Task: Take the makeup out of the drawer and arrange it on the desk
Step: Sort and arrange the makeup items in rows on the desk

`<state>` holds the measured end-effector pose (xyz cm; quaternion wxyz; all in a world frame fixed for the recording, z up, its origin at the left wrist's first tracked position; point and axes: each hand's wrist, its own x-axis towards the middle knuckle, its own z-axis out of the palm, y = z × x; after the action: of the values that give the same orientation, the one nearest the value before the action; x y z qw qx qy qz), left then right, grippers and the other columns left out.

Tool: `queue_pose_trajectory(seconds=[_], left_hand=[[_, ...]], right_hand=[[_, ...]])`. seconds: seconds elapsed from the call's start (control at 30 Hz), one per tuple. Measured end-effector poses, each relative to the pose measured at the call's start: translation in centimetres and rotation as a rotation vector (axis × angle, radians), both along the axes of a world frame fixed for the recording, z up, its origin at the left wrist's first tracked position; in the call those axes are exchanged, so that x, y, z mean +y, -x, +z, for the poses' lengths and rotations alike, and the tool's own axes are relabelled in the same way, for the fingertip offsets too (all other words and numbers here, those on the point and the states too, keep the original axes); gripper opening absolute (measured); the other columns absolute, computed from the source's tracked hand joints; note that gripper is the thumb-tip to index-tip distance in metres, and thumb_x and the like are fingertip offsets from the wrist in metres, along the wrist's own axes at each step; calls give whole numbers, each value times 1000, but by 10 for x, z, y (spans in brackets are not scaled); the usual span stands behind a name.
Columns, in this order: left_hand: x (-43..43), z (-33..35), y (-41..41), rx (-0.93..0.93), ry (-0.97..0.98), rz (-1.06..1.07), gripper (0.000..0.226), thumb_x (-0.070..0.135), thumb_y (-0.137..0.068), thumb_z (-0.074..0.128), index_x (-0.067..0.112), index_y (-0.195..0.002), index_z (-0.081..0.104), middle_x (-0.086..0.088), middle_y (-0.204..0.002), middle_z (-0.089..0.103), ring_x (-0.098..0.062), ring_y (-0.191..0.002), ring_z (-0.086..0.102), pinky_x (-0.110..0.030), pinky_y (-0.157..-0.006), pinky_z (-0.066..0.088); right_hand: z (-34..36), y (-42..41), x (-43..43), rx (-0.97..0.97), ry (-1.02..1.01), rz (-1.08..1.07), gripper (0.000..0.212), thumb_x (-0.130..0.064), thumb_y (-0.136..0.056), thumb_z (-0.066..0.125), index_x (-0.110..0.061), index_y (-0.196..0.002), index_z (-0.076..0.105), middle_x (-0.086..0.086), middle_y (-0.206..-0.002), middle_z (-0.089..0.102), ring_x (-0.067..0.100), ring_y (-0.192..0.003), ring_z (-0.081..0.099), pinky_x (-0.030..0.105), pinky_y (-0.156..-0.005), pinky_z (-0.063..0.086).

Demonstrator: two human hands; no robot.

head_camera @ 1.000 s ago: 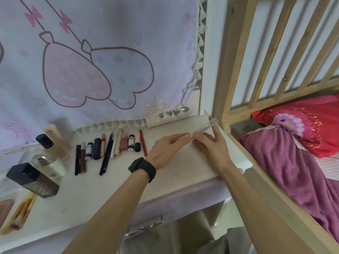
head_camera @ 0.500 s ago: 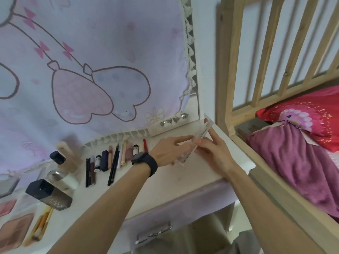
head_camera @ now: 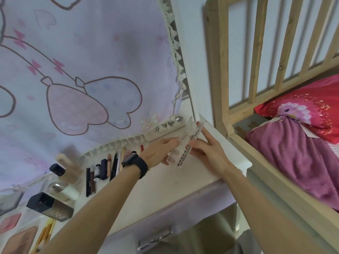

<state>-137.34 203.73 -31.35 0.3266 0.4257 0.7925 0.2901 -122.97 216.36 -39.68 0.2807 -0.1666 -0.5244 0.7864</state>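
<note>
While fingers (head_camera: 207,135) hold palette (head_camera: 184,143), bottle (head_camera: 52,209) lettering blurred

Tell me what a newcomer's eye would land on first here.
Two hands meet mid-frame: the left hand and right hand hold a clear case tilted above the right end of the desk. Behind them hangs a pale curtain with big pink cartoon shapes; a row of pencils and tubes lies on the desk left of the watch-wearing wrist.

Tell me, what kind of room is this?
Probably a bedroom: a wooden bed frame holding a red pillow and purple blanket stands right beside a white desk, where makeup sticks lie in a row.
</note>
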Motion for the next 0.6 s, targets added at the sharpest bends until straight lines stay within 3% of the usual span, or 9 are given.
queue_pose_trajectory(seconds=[0.07,0.17,0.23,0.4,0.47,0.53,0.6], left_hand=[[2,1,2,2,-10,25,45,59,-97,43,39,-135,57,5,-109,72,-17,-84,74,-38,-85,60],[8,6,8,54,-62,89,42,61,-93,46,35,-119,66,9,-103,73,-15,-80,73,-34,-72,62],[15,11,16,158,-101,120,32,49,-99,45,29,-112,66,9,-100,72,-17,-80,72,-30,-64,61],[29,15,34,489,-81,35,29,21,-107,37,12,-116,64,-4,-110,69,-24,-99,64,-40,-89,53],[32,10,38,567,-113,41,27,11,-105,38,8,-115,63,-5,-109,68,-25,-101,64,-42,-89,52],[36,5,43,596,-148,58,26,7,-103,39,10,-113,63,-2,-106,68,-24,-99,64,-41,-87,52],[41,2,47,610,-152,55,27,11,-105,38,16,-113,63,1,-104,65,-22,-96,62,-40,-86,51]], right_hand=[[-3,0,2,15,49,-27,81,-26,-72,84,-38,-143,48,10,-118,74,29,-117,67,35,-99,55],[-7,0,2,-5,114,-94,79,-27,-68,83,-33,-139,48,10,-107,77,28,-104,73,28,-82,58],[-8,0,-1,-60,82,-137,81,-29,-66,85,-33,-138,48,4,-108,77,21,-99,74,28,-80,56],[-7,3,-5,-331,-253,-220,87,-25,-79,87,-29,-151,38,-18,-111,64,-8,-96,62,13,-80,45],[-5,3,-6,-456,-410,-222,87,-31,-81,84,-25,-154,36,-20,-109,60,-14,-90,56,7,-74,41],[-3,0,-4,-561,-584,-243,79,-40,-82,82,-21,-148,43,-19,-108,61,-9,-97,60,8,-78,42],[-5,-4,0,-746,-819,-259,84,-58,-83,72,-19,-151,40,-7,-129,59,13,-124,52,25,-99,42]])
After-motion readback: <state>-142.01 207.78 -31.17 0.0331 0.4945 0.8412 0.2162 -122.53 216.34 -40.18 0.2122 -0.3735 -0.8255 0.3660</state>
